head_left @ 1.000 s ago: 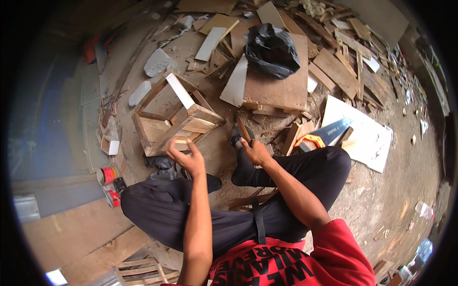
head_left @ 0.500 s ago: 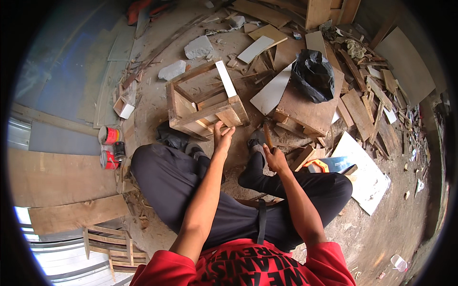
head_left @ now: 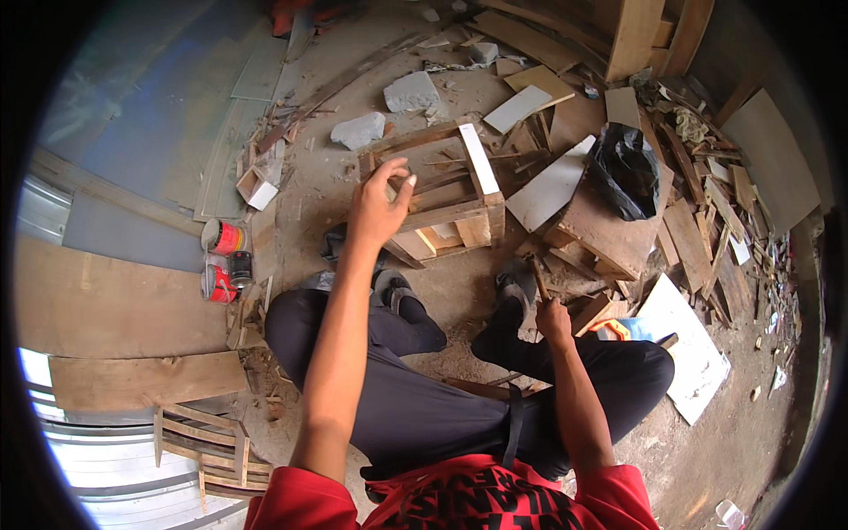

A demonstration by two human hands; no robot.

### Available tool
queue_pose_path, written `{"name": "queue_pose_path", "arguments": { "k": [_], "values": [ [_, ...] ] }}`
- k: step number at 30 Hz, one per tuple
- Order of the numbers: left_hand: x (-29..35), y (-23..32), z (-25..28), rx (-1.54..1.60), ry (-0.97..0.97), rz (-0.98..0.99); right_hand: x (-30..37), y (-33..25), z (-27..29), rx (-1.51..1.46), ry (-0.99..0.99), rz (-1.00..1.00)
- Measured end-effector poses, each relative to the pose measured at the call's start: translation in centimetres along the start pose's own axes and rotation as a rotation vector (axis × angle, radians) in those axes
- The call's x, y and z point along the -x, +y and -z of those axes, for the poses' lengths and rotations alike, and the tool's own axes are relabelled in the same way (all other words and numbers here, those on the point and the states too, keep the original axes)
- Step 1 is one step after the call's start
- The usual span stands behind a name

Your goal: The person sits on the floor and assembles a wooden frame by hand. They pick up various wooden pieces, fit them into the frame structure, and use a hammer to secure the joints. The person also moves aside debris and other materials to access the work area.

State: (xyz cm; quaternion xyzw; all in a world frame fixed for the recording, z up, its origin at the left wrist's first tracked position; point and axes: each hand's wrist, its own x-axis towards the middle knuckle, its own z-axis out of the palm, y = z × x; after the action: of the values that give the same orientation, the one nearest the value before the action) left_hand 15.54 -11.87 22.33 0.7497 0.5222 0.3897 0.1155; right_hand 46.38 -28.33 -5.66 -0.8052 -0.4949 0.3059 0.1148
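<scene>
A small open wooden frame (head_left: 449,215), built of boards with one white strip (head_left: 480,159) along its top, stands on the floor beyond my feet. My left hand (head_left: 382,205) is over its left end, thumb and bent fingers apart with nothing seen between them. I cannot tell whether it touches the wood. My right hand (head_left: 555,322) is closed round the brown wooden handle of what looks like a hammer (head_left: 540,279), held upward above my right knee. Its head is small and hard to make out. The frame's left end is partly hidden behind my left hand.
To the right stands a brown wooden box (head_left: 609,231) with a black plastic bag (head_left: 625,172) on top. A handsaw (head_left: 616,329) lies by my right knee, next to a white board (head_left: 685,353). Scrap wood (head_left: 698,230) is heaped farther right. Paint cans (head_left: 221,237) stand left.
My left hand has moved from the frame's near edge up and left to its left end. My right hand still grips the hammer, now slightly lower. The whole view has shifted a little.
</scene>
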Motion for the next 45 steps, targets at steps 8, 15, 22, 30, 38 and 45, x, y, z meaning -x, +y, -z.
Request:
{"name": "queue_pose_path", "arguments": {
  "k": [8, 15, 22, 30, 38, 45],
  "values": [
    [1.2, -1.7, 0.9, 0.116, 0.177, -0.076, -0.9, -3.6, 2.0, -0.109, 0.434, 0.4],
    [3.2, -4.0, 2.6, 0.149, 0.201, -0.007, -4.0, -20.8, 11.1, -0.396, 0.532, 0.68],
    [3.9, -13.4, -1.4, 0.163, 0.254, 0.64, -13.3, -29.8, 10.1, -0.201, 0.143, 0.414],
    [4.5, -13.2, -2.4, 0.409, 0.133, 0.764, -9.3, -25.8, 8.1, -0.267, 0.376, 0.403],
    [7.7, -10.9, -3.0, 0.129, 0.408, 0.385, -2.9, -23.7, 7.0, -0.605, 0.378, 0.539],
    [12.2, -16.3, -6.3, -0.144, 0.006, 0.37, -6.5, -17.1, 0.5, -0.436, 0.177, 0.546]
  ]
}}
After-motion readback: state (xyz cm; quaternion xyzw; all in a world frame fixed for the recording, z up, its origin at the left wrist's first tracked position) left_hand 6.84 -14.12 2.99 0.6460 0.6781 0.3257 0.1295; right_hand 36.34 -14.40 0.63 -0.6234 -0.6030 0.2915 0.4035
